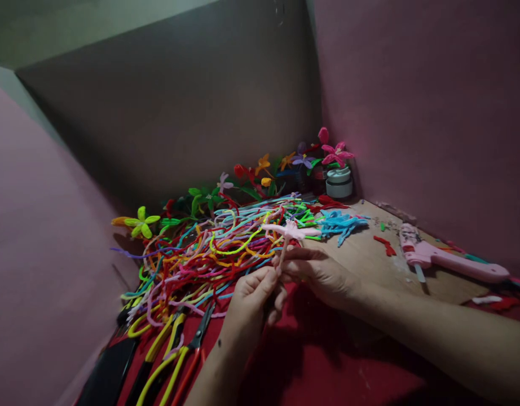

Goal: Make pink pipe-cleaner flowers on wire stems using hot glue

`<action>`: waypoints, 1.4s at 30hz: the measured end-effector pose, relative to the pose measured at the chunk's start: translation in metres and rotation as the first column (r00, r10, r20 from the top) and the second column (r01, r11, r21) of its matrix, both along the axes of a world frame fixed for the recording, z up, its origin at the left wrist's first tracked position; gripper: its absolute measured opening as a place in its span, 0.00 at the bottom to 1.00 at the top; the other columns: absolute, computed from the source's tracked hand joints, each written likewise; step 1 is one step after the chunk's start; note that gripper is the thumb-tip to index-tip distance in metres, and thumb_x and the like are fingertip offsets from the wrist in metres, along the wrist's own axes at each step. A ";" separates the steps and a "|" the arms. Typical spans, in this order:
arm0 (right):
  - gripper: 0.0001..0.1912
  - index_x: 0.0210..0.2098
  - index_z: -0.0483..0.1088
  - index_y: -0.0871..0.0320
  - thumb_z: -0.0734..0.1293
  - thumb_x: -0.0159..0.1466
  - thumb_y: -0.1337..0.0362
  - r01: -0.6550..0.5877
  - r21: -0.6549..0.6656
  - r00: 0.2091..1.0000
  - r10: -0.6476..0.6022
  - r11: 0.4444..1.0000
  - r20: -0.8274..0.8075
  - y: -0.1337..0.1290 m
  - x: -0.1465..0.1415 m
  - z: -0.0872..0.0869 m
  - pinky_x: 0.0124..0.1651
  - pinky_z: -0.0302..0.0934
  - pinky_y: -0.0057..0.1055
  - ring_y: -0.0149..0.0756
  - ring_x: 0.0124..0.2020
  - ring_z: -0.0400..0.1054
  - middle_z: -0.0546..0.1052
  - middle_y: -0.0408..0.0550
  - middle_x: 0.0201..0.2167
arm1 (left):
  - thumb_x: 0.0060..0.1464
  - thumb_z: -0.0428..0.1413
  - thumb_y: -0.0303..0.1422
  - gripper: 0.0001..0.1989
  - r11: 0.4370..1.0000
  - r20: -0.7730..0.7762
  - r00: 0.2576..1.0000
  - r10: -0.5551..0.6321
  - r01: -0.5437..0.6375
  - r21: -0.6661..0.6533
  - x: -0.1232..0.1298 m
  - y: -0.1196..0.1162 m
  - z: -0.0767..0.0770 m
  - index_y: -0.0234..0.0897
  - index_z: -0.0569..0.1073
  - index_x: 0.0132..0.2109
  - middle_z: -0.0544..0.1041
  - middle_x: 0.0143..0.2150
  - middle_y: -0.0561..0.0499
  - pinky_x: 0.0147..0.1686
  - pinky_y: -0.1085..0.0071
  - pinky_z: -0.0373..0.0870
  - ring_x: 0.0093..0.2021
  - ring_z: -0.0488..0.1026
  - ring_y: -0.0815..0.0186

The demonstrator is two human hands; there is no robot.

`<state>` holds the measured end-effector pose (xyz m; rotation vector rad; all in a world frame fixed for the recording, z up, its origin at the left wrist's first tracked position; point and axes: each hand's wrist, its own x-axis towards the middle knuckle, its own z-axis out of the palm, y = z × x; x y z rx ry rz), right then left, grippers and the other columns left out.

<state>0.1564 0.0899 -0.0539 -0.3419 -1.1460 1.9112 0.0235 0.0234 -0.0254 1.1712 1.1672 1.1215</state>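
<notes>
A pale pink pipe cleaner flower (291, 229) stands upright between my hands, its petals spread out to the sides at the top of a thin stem. My left hand (256, 288) pinches the lower stem between thumb and fingers. Just to its right, my right hand (307, 266) closes its fingertips on the same stem, a little below the petals. Behind the flower lies a big tangled heap of colourful pipe cleaners (201, 254). A bunch of blue pipe cleaner pieces (340, 224) rests right of the petals.
Scissors (198, 332) and yellow-handled pliers (162, 338) lie at the left front, beside a black flat object (108, 372). On the right, a pink glue gun (458, 262) rests on a board (378, 270). Finished flowers (142, 223) and a small jar (339, 183) line the back.
</notes>
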 end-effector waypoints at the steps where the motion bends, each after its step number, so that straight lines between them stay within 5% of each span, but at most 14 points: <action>1: 0.06 0.30 0.76 0.59 0.69 0.51 0.68 0.014 -0.017 1.000 -0.014 1.000 0.005 0.000 0.000 0.000 0.34 0.54 0.28 0.27 0.26 0.61 0.73 0.43 0.24 | 0.56 0.48 0.41 0.15 0.993 -0.169 0.983 0.074 -0.057 0.099 0.001 0.000 -0.001 0.34 0.68 0.29 0.64 0.17 0.57 0.14 0.79 0.52 0.14 0.56 0.77; 5: 0.06 0.28 0.75 0.60 0.71 0.48 0.69 0.079 -0.032 0.997 -0.079 0.996 -0.018 -0.001 -0.001 0.004 0.38 0.56 0.30 0.30 0.31 0.64 0.73 0.42 0.26 | 0.55 0.51 0.35 0.09 0.812 -0.627 0.648 0.432 0.023 0.583 0.001 -0.001 -0.015 0.35 0.69 0.41 0.74 0.31 0.51 0.30 0.74 0.65 0.29 0.71 0.69; 9: 0.06 0.25 0.73 0.60 0.73 0.46 0.68 0.093 -0.054 0.996 -0.093 0.994 0.005 -0.004 -0.002 0.010 0.36 0.56 0.29 0.28 0.28 0.63 0.71 0.41 0.24 | 0.54 0.52 0.29 0.06 0.610 -0.652 0.322 0.687 0.232 0.758 0.000 0.001 -0.025 0.33 0.68 0.41 0.75 0.31 0.49 0.31 0.74 0.64 0.29 0.73 0.67; 12: 0.08 0.24 0.72 0.61 0.73 0.44 0.67 0.102 -0.106 0.994 -0.096 0.989 0.061 -0.008 -0.001 0.011 0.35 0.55 0.28 0.28 0.27 0.63 0.71 0.41 0.24 | 0.55 0.51 0.27 0.03 0.549 -0.621 0.199 0.759 0.318 0.773 -0.002 0.003 -0.025 0.33 0.68 0.38 0.74 0.27 0.50 0.27 0.74 0.62 0.25 0.72 0.68; 15: 0.07 0.23 0.72 0.61 0.72 0.47 0.65 0.124 -0.048 0.988 -0.118 0.991 0.104 -0.009 0.000 0.012 0.35 0.55 0.27 0.28 0.27 0.62 0.70 0.40 0.22 | 0.55 0.49 0.25 0.04 0.539 -0.615 0.153 0.774 0.352 0.766 -0.003 0.005 -0.025 0.33 0.68 0.37 0.74 0.26 0.50 0.26 0.74 0.60 0.25 0.71 0.69; 17: 0.06 0.22 0.72 0.61 0.70 0.51 0.64 0.132 0.092 0.982 -0.143 0.987 0.125 -0.008 0.002 0.013 0.35 0.54 0.27 0.27 0.27 0.60 0.69 0.40 0.21 | 0.56 0.47 0.24 0.06 0.547 -0.628 0.189 0.755 0.347 0.762 -0.004 0.006 -0.025 0.33 0.68 0.37 0.73 0.26 0.50 0.26 0.75 0.60 0.25 0.71 0.69; 20: 0.05 0.24 0.73 0.59 0.69 0.53 0.64 0.130 0.234 0.972 -0.171 0.964 0.164 -0.008 0.002 0.015 0.37 0.55 0.28 0.28 0.29 0.61 0.70 0.41 0.24 | 0.56 0.45 0.22 0.08 0.585 -0.639 0.357 0.681 0.260 0.768 -0.004 0.005 -0.022 0.33 0.68 0.39 0.70 0.24 0.53 0.24 0.77 0.60 0.22 0.67 0.71; 23: 0.04 0.27 0.75 0.58 0.70 0.52 0.64 0.114 0.231 0.973 -0.155 0.966 0.169 -0.008 0.001 0.016 0.40 0.56 0.30 0.31 0.32 0.63 0.71 0.41 0.27 | 0.56 0.47 0.25 0.07 0.695 -0.610 0.535 0.584 0.059 0.717 -0.001 0.001 -0.016 0.36 0.69 0.37 0.65 0.21 0.57 0.23 0.78 0.58 0.19 0.62 0.74; 27: 0.04 0.28 0.75 0.57 0.71 0.51 0.65 0.107 0.207 0.986 -0.130 0.972 0.102 -0.010 0.001 0.018 0.45 0.56 0.32 0.34 0.37 0.65 0.73 0.42 0.29 | 0.56 0.48 0.34 0.09 0.870 -0.445 0.798 0.407 -0.189 0.456 0.003 -0.003 -0.008 0.36 0.67 0.29 0.60 0.19 0.58 0.19 0.79 0.53 0.19 0.56 0.76; 30: 0.04 0.26 0.74 0.58 0.70 0.51 0.65 0.114 0.156 0.987 -0.130 0.981 0.098 -0.009 0.002 0.020 0.43 0.56 0.31 0.31 0.34 0.64 0.72 0.42 0.28 | 0.55 0.51 0.38 0.14 0.947 -0.204 0.936 0.287 -0.244 0.210 0.005 -0.002 -0.004 0.35 0.63 0.25 0.57 0.17 0.60 0.16 0.79 0.47 0.16 0.50 0.78; 36: 0.05 0.27 0.73 0.60 0.69 0.53 0.64 0.008 0.130 0.993 -0.023 0.992 0.115 -0.004 0.003 0.013 0.26 0.48 0.25 0.24 0.22 0.52 0.65 0.39 0.20 | 0.52 0.54 0.36 0.10 0.991 0.202 0.971 0.127 -0.131 0.004 0.007 0.000 -0.001 0.34 0.66 0.29 0.58 0.14 0.61 0.13 0.81 0.44 0.12 0.47 0.80; 42: 0.09 0.34 0.74 0.60 0.68 0.52 0.65 -0.074 0.023 0.992 0.071 0.997 0.108 0.001 0.000 0.001 0.25 0.45 0.25 0.24 0.22 0.52 0.68 0.41 0.23 | 0.52 0.54 0.36 0.10 0.995 0.387 0.922 0.008 0.032 -0.097 0.004 0.002 -0.003 0.34 0.66 0.27 0.55 0.12 0.63 0.10 0.83 0.45 0.10 0.41 0.81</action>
